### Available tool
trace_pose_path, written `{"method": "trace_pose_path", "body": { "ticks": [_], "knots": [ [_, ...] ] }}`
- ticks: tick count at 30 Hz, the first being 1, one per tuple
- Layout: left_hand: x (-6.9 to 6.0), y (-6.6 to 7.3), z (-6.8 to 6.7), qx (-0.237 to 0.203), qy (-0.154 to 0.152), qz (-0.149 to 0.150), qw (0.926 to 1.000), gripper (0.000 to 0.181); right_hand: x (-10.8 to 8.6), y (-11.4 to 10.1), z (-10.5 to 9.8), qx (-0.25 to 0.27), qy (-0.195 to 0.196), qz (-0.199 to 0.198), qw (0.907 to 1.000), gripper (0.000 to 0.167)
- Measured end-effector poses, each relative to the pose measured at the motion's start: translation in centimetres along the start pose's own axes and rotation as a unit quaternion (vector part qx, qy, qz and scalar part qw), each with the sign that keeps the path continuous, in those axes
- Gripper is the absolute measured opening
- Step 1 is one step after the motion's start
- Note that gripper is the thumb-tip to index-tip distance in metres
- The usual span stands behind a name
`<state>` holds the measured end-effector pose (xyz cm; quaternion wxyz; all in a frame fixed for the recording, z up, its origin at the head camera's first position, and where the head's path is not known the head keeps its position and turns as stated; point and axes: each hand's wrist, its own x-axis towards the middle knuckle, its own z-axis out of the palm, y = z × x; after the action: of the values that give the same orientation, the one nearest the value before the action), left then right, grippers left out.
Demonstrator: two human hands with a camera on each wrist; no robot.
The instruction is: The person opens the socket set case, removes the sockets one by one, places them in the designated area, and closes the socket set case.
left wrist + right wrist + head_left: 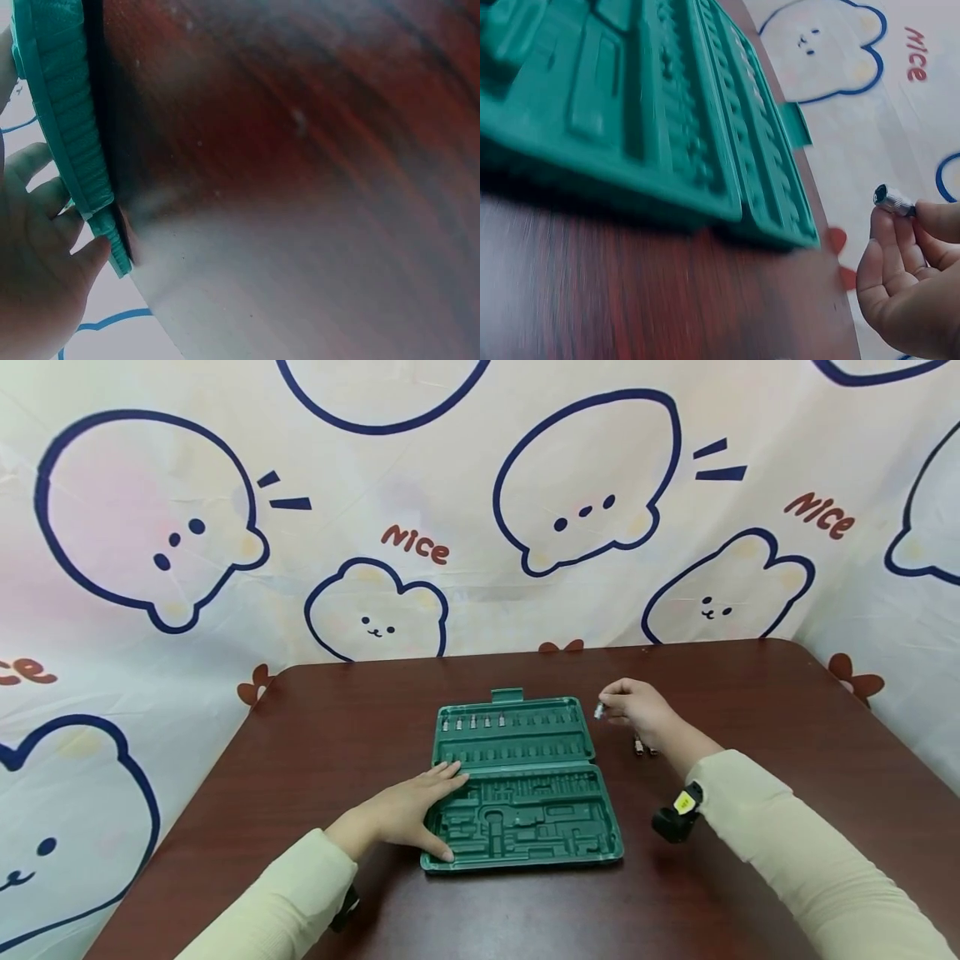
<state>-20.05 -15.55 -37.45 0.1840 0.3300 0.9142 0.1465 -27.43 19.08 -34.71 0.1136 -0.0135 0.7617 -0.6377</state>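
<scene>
An opened green plastic tool case lies on the table, its moulded slots showing. Several small metal sockets stand in a row at the upper left of its far half. My left hand rests on the case's left edge with fingers spread, the thumb near the front corner. Right of the case, my right hand pinches a small silver socket between thumb and fingers, raised above the table. Below that hand, a couple of other sockets stand on the table, partly hidden by it.
The brown table reaches back to a white cloth printed with cartoon bears. A latch tab sticks out from the case's far edge. A black wrist camera hangs under the right forearm.
</scene>
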Motion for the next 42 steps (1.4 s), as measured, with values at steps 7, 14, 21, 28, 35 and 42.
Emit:
{"method": "trace_pose_path", "body": {
  "ticks": [7, 14, 21, 28, 35, 42],
  "knots": [
    [-0.1, 0.0, -0.2, 0.007, -0.003, -0.006, 1.0000, 0.098, -1.7, 0.4, -3.1, -0.009, 0.017, 0.010, 0.9998, 0.022],
    [-0.1, 0.0, -0.1, 0.016, -0.002, -0.011, 0.9998, 0.099, -3.0, 1.1, -5.5, -0.016, 0.033, 0.000, 0.9993, 0.020],
    [0.0, -0.1, 0.1, 0.011, 0.005, -0.003, 0.9999, 0.099, -3.9, 2.9, -8.0, -0.075, 0.060, -0.019, 0.9952, 0.028],
    [0.1, -0.1, 0.1, 0.010, 0.004, 0.002, 0.9999, 0.099, -4.3, 4.9, -9.8, -0.166, 0.086, -0.020, 0.9822, 0.036],
    [0.0, -0.2, 0.2, 0.007, 0.004, -0.002, 1.0000, 0.100, -3.6, 6.0, -10.0, -0.203, 0.071, -0.010, 0.9765, 0.033],
    [0.0, 0.1, 0.1, 0.002, 0.004, -0.005, 1.0000, 0.099, -2.7, 6.4, -9.6, -0.260, 0.062, 0.003, 0.9635, 0.025]
  ]
}}
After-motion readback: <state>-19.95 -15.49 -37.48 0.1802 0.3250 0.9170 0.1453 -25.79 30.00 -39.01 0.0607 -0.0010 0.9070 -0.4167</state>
